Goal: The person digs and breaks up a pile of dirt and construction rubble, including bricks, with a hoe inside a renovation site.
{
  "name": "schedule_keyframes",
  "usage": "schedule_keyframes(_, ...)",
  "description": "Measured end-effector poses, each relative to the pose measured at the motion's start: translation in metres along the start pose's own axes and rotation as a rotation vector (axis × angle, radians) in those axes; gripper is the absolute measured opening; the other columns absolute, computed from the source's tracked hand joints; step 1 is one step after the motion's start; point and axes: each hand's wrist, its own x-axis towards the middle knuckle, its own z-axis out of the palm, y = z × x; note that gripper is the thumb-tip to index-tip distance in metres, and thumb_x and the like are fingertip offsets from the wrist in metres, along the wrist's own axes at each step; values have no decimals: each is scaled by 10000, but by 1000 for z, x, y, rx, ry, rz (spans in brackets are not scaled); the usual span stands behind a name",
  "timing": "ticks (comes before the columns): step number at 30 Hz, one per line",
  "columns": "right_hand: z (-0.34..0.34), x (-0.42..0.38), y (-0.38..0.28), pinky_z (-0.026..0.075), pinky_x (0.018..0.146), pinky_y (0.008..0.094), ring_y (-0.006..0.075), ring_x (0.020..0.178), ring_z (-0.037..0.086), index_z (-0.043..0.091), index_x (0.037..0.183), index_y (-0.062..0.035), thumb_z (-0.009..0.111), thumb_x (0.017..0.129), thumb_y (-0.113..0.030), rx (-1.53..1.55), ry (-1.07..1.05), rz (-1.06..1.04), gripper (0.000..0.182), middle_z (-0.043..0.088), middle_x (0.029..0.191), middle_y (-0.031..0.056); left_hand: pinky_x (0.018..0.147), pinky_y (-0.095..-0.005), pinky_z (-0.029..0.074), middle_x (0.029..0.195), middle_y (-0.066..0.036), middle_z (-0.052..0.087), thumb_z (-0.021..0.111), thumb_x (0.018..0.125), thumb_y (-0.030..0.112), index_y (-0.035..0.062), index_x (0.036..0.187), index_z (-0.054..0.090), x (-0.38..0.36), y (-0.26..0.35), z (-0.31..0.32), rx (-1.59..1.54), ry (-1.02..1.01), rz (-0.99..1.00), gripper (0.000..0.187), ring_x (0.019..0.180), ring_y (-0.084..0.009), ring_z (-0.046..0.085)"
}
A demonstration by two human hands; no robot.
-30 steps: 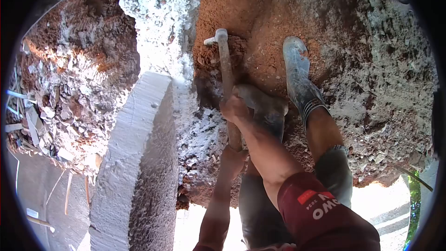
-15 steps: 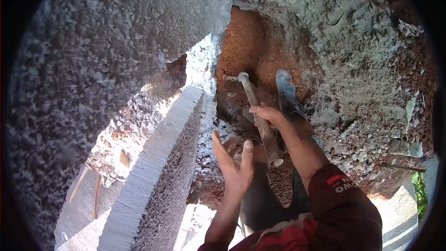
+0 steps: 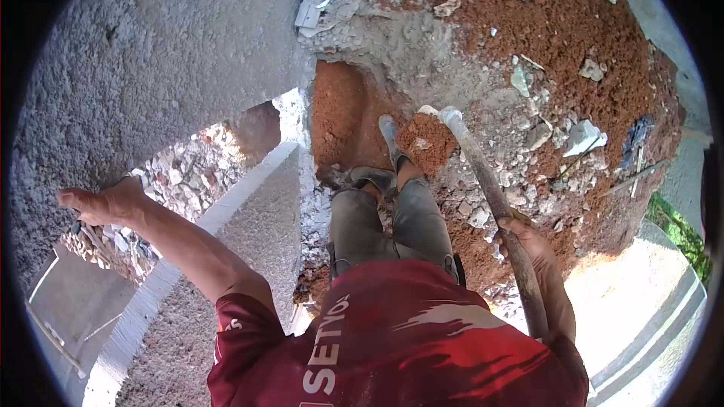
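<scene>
My right hand point(image 3: 532, 245) is wrapped round the wooden handle of a hoe point(image 3: 494, 196), whose grip end runs back along my forearm. The hoe's head is lifted beside my legs and carries a clump of reddish soil point(image 3: 426, 143), which hides most of the blade. Far to the left, my left hand point(image 3: 105, 202) is stretched out against the rough grey wall point(image 3: 188, 45), holding nothing, its fingers partly hard to see. Both my feet are by a dug hole point(image 3: 337, 109) with red-brown earth inside.
A concrete beam point(image 3: 249, 185) slants up from the lower left, with rubble point(image 3: 181, 177) behind it. Loose red soil point(image 3: 543, 15) and broken stones point(image 3: 584, 138) cover the bank on the right. Green plants point(image 3: 679, 234) show at the right edge.
The hoe has swung right and up out of the hole, now with soil on its head. My left hand has moved left to the wall. The view has shifted as my body turned.
</scene>
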Motion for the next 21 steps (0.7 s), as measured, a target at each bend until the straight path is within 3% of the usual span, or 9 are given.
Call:
schedule_keyframes(2, -34, -70, 21, 429, 387, 258, 146, 444, 516, 426, 1249, -97, 603, 825, -249, 200, 83, -9, 484, 565, 711, 96, 1043, -452, 369, 1279, -325, 366, 815, 649, 287, -169, 1297, -85, 39, -24, -12, -148, -208, -131, 1199, 1160, -364, 462)
schedule_keyframes(3, -45, -106, 37, 425, 377, 253, 149, 431, 510, 410, 1263, -101, 602, 823, -237, 362, 115, -3, 499, 564, 701, 101, 965, -428, 458, 1219, -316, 428, 810, 667, 285, -207, 1263, 48, 16, -2, 4, 28, 27, -172, 1086, 1059, -364, 536)
schedule_keyframes(10, -64, -212, 119, 450, 348, 251, 164, 404, 539, 447, 1107, -12, 621, 791, -170, 767, 599, -548, 394, 548, 621, 105, 766, -439, 540, 1147, -353, 480, 740, 700, 484, -215, 1192, 305, -11, 53, 8, 825, -167, -137, 958, 1036, -373, 543)
schedule_keyframes(11, -65, -200, 131, 446, 330, 258, 175, 386, 534, 464, 1091, -7, 630, 779, -170, 786, 737, -628, 389, 557, 627, 103, 741, -448, 547, 1171, -310, 492, 730, 722, 460, -176, 1232, 323, 29, -9, -16, 663, -144, -91, 911, 1036, -373, 542)
schedule_keyframes(12, -66, -188, 140, 459, 382, 254, 160, 442, 548, 464, 1113, 5, 633, 775, -174, 718, 831, -657, 419, 559, 655, 93, 775, -467, 551, 1248, -314, 366, 723, 729, 466, -99, 1287, 235, -19, 71, 6, 549, -309, -187, 932, 1105, -384, 486)
schedule_keyframes(14, -78, -153, 161, 472, 503, 254, 137, 576, 561, 450, 1170, 31, 638, 770, -179, 560, 1066, -778, 489, 564, 730, 76, 815, -448, 539, 1291, -296, 367, 721, 725, 480, -47, 1336, 226, 31, -24, -43, 389, -246, -95, 946, 1107, -364, 496)
schedule_keyframes(15, -90, -130, 172, 473, 572, 258, 129, 653, 561, 436, 1203, 45, 641, 768, -180, 462, 1209, -869, 531, 568, 777, 70, 768, -421, 531, 1186, -212, 558, 698, 765, 429, -4, 1230, 498, 99, -124, -49, 164, -300, 8, 666, 985, -330, 591)
schedule_keyframes(19, -137, -79, 175, 485, 643, 340, 246, 689, 615, 362, 1311, 9, 656, 759, -189, 139, 1822, -681, 656, 620, 838, 169, 767, -421, 531, 1162, -214, 570, 703, 761, 429, -9, 1215, 510, 53, -109, -16, 242, -288, -7, 660, 968, -327, 597)
schedule_keyframes(21, -172, -76, 178, 491, 653, 361, 287, 706, 628, 368, 1303, 6, 660, 755, -199, 207, 1836, -586, 653, 624, 848, 202, 767, -422, 531, 1145, -215, 579, 706, 758, 428, -13, 1205, 518, 34, -81, 1, 314, -272, 11, 656, 957, -325, 602)
